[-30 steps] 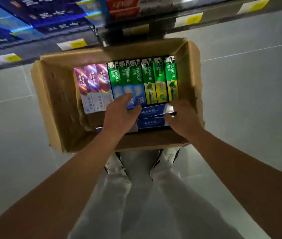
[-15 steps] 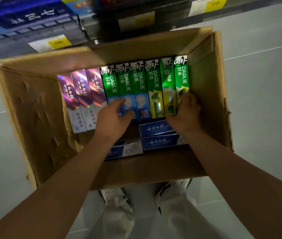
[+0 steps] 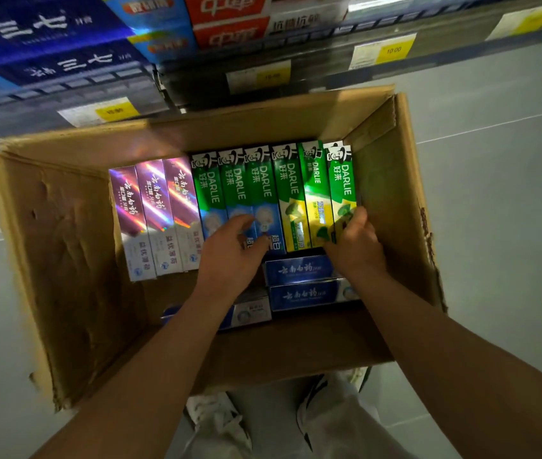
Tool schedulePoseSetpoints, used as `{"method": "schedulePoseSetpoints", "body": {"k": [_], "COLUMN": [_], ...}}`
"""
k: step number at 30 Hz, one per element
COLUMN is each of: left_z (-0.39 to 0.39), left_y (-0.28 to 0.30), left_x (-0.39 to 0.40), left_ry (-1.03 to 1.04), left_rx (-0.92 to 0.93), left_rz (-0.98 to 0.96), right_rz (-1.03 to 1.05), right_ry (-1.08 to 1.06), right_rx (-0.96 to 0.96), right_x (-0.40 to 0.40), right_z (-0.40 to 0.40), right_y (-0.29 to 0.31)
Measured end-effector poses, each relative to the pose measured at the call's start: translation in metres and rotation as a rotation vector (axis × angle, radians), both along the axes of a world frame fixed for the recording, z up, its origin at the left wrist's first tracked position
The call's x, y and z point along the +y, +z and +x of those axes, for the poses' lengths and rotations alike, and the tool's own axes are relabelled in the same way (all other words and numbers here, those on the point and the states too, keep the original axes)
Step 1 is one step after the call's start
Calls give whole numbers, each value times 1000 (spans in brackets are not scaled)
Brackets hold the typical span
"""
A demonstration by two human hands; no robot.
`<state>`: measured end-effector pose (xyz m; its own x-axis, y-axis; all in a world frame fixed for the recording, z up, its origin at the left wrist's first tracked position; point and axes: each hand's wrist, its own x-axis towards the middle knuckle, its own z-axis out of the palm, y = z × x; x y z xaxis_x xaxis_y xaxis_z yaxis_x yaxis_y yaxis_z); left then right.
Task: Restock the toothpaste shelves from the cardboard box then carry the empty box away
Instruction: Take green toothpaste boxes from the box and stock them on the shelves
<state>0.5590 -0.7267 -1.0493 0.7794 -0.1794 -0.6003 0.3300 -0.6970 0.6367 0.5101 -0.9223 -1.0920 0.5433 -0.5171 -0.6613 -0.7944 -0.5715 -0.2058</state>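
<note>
Reaching down into the cardboard box (image 3: 74, 260) on the floor, a person works both hands among the toothpaste cartons packed inside. Nearest the body lie blue cartons (image 3: 306, 294), stacked flat with their long axes running left to right. Just beyond them, the left hand (image 3: 229, 256) rests with loosely curled fingers on the blue-and-green Darlie cartons (image 3: 239, 190); whether it grips one cannot be told. The right hand (image 3: 355, 246) pinches the near end of the rightmost green Darlie carton (image 3: 342, 183), against the box's right wall. That row runs with long axes pointing away from the person, toward the shelves, so the near ends lie directly under both hands and a lift looks likely to come straight up. Three purple cartons (image 3: 157, 213) sit left of the green row, out of either hand's touch. Farther off, the toothpaste shelves (image 3: 263, 77) stand just behind the box's far wall, carrying stock and yellow price tags (image 3: 392, 51).
</note>
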Motion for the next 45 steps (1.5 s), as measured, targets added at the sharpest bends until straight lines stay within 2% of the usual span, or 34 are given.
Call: {"method": "schedulePoseSetpoints", "body": {"k": [2,4,7,10,14,16,20,24,28,31,35,39,45], "left_z": [0,0,1,3,4,7,11,14,14,17,22,31,37], "left_y": [-1,-2,0,7,26,38,52,55,49,35,15,8,16], "left_x": [2,2,0,-3,-6,-8,3,21,25,27,33,37,47], "left_ry": [14,17,30,67,119,222,538,633,621,669,729,765,828], "left_rx": [-4,-10,2,32,65,132,248,254,244,175,184,188,116], "left_rz": [-13,-19,-37,-63,-94,-171,-431,-537,-491,-405,-409,-424,-372], "right_rz": [-133,-225,-286,-297,-172,-57,74,168,257,155,47,8,-11], "right_ry": [77,148,200,130,205,299,441,510,385,253,186,226,41], "right_rx": [63,49,-40,-157,-352,-406,-370,-312,-304,-258,-141,31,48], "right_x": [1,2,5,8,13,17,19,17,19,13,3,1,11], "right_z": [-3,-6,-12,-18,-27,-26,-17,-14,-18,-20,-11,0,14], "right_y": [3,8,18,37,70,83,95,90,77,58,22,-9,-11]}}
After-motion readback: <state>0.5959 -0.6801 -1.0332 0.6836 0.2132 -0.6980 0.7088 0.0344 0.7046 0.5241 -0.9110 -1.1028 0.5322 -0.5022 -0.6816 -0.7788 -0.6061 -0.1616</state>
